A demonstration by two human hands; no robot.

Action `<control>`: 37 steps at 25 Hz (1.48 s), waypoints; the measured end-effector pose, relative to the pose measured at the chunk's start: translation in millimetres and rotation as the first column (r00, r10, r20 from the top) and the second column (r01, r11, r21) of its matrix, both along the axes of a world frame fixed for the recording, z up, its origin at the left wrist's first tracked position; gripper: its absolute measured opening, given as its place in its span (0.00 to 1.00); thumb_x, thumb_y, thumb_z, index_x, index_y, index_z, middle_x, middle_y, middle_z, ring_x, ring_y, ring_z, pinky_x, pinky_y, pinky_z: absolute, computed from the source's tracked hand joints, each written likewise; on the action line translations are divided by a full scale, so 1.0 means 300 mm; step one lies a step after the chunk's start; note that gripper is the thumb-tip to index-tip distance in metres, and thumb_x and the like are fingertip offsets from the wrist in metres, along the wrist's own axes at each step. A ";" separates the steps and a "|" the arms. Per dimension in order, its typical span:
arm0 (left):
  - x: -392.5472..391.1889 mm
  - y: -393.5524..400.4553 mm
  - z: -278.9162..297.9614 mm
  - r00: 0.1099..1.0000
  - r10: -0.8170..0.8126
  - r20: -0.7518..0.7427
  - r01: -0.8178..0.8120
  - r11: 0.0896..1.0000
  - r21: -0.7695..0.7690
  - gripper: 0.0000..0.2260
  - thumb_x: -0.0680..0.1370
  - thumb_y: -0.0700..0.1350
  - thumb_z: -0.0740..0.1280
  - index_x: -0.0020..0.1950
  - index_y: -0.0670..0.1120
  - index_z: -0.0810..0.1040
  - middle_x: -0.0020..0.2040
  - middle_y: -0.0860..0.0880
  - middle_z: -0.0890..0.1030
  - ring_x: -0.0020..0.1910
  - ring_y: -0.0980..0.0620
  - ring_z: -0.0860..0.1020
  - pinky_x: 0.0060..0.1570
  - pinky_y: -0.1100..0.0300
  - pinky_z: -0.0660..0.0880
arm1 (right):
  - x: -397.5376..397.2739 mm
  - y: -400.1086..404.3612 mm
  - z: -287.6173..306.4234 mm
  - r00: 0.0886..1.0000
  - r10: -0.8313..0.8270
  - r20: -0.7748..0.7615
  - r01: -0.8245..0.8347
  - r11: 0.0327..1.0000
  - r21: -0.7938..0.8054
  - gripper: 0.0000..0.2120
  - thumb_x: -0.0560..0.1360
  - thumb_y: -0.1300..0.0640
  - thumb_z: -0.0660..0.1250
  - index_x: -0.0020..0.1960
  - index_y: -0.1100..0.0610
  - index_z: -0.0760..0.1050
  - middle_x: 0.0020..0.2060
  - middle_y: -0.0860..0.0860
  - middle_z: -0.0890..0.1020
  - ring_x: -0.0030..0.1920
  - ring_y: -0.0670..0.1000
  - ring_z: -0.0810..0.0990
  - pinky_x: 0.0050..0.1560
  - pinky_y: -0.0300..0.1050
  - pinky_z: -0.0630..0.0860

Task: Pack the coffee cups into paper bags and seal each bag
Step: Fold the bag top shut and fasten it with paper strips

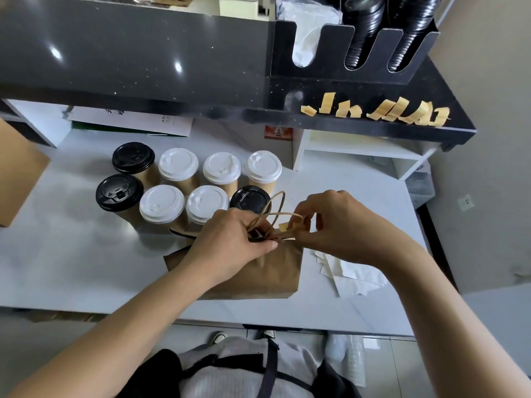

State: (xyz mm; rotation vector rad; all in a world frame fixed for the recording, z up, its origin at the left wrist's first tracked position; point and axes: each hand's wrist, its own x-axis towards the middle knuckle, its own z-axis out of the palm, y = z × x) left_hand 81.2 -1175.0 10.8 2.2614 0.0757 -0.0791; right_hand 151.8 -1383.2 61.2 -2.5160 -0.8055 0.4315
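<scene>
Brown paper bag (267, 268) stands on the white counter (71, 254), near its front edge, directly before the person. Top of bag pinched closed; twisted paper handles (277, 208) loop up above it.

Left hand (230, 242) grips the bag top where the handles meet it, thumb and curled fingers clamped on the folded edge. Right hand (336, 225) just beside it, fingertips pinching a small tan tape strip (284, 226) at the bag's top edge by the handle base. The two hands nearly touch.

Behind the bag, eight lidded coffee cups (178, 168) in two rows, kraft sleeves, packed close. Back row: one black lid at left, then three white. Front row: black lid at left, two white, one black (249, 200) at right, partly hidden by handles and left hand.

White paper sheets (353, 271) lie flat on the counter right of the bag, under the right forearm.

Raised dark shelf (143, 67) above the counter; more tan tape strips (402, 112) stuck along its front right edge. Black organizer (330, 73) on the shelf holds stacked black lids (362, 33)
</scene>
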 end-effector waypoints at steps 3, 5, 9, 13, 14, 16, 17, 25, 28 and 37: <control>-0.001 0.002 0.006 1.000 -0.024 -0.011 0.024 1.000 0.000 0.03 0.72 0.52 0.78 0.42 0.57 0.85 0.34 0.59 0.84 0.41 0.65 0.81 0.38 0.68 0.72 | -0.019 0.005 -0.008 1.000 -0.009 0.000 0.009 1.000 -0.005 0.01 0.73 0.50 0.72 0.43 0.45 0.82 0.38 0.40 0.81 0.46 0.34 0.76 0.34 0.31 0.67; 0.000 0.000 0.011 0.999 -0.038 -0.008 0.038 0.999 -0.026 0.04 0.72 0.51 0.78 0.42 0.56 0.84 0.35 0.59 0.85 0.41 0.64 0.81 0.40 0.65 0.74 | -0.031 0.004 -0.009 1.000 -0.014 -0.002 0.014 1.000 0.009 0.01 0.72 0.51 0.72 0.42 0.46 0.82 0.36 0.39 0.81 0.44 0.35 0.77 0.34 0.31 0.68; 0.008 -0.003 0.020 0.998 -0.055 0.001 0.055 0.997 -0.054 0.10 0.72 0.48 0.79 0.50 0.60 0.85 0.40 0.63 0.84 0.45 0.62 0.82 0.49 0.58 0.78 | -0.042 0.009 -0.006 0.999 -0.029 -0.015 0.030 0.999 0.028 0.03 0.73 0.53 0.73 0.45 0.46 0.85 0.36 0.39 0.80 0.44 0.32 0.76 0.41 0.26 0.71; 0.022 0.002 0.027 0.990 -0.118 -0.071 0.116 0.993 -0.031 0.10 0.74 0.50 0.77 0.48 0.66 0.83 0.39 0.64 0.84 0.47 0.60 0.82 0.54 0.53 0.79 | -0.046 0.010 -0.007 0.999 -0.030 -0.014 0.031 0.999 0.015 0.05 0.73 0.53 0.72 0.48 0.47 0.85 0.38 0.40 0.81 0.44 0.31 0.75 0.41 0.25 0.70; 0.029 0.003 0.033 0.987 -0.125 -0.099 0.123 0.992 -0.030 0.11 0.74 0.50 0.77 0.44 0.69 0.82 0.41 0.62 0.84 0.47 0.59 0.82 0.54 0.51 0.79 | -0.050 0.007 -0.009 1.000 -0.029 -0.011 0.029 0.999 0.021 0.05 0.73 0.53 0.72 0.47 0.47 0.85 0.38 0.40 0.81 0.44 0.31 0.76 0.42 0.25 0.70; 0.044 0.006 0.043 0.978 -0.150 -0.146 0.148 0.989 -0.021 0.15 0.74 0.51 0.77 0.41 0.73 0.80 0.44 0.60 0.84 0.46 0.59 0.81 0.53 0.51 0.80 | -0.061 -0.003 -0.016 0.999 -0.040 0.003 0.040 0.998 0.051 0.04 0.73 0.54 0.73 0.45 0.45 0.84 0.36 0.38 0.81 0.43 0.33 0.76 0.42 0.26 0.70; 0.049 0.007 0.046 0.973 -0.163 -0.161 0.163 0.987 -0.016 0.15 0.74 0.51 0.77 0.42 0.74 0.80 0.44 0.59 0.84 0.46 0.59 0.81 0.52 0.52 0.80 | -0.070 -0.011 -0.022 0.999 -0.050 0.014 0.049 0.996 0.078 0.04 0.72 0.54 0.74 0.44 0.45 0.83 0.36 0.38 0.80 0.42 0.35 0.77 0.41 0.27 0.70; 0.044 0.009 0.028 0.969 -0.196 -0.148 0.195 0.981 -0.021 0.10 0.75 0.55 0.74 0.50 0.72 0.82 0.47 0.60 0.82 0.48 0.57 0.80 0.53 0.48 0.79 | -0.168 -0.069 -0.123 0.992 -0.123 -0.010 0.121 0.959 0.255 0.04 0.72 0.48 0.76 0.46 0.41 0.83 0.44 0.40 0.82 0.40 0.49 0.78 0.40 0.39 0.75; 0.044 0.011 0.021 0.968 -0.207 -0.141 0.206 0.978 -0.021 0.10 0.75 0.55 0.74 0.51 0.72 0.82 0.48 0.64 0.81 0.49 0.59 0.80 0.54 0.49 0.79 | -0.172 -0.078 -0.134 0.991 -0.136 0.006 0.129 0.954 0.272 0.03 0.74 0.44 0.72 0.44 0.41 0.83 0.40 0.42 0.79 0.39 0.48 0.78 0.39 0.37 0.72; 0.041 0.014 0.011 0.981 -0.160 -0.112 0.159 0.987 -0.025 0.06 0.74 0.54 0.75 0.47 0.67 0.85 0.44 0.59 0.82 0.44 0.59 0.79 0.49 0.51 0.79 | -0.100 -0.052 -0.176 0.976 -0.216 -0.007 0.200 0.890 0.409 0.06 0.72 0.49 0.79 0.48 0.40 0.87 0.47 0.40 0.80 0.52 0.45 0.79 0.48 0.31 0.69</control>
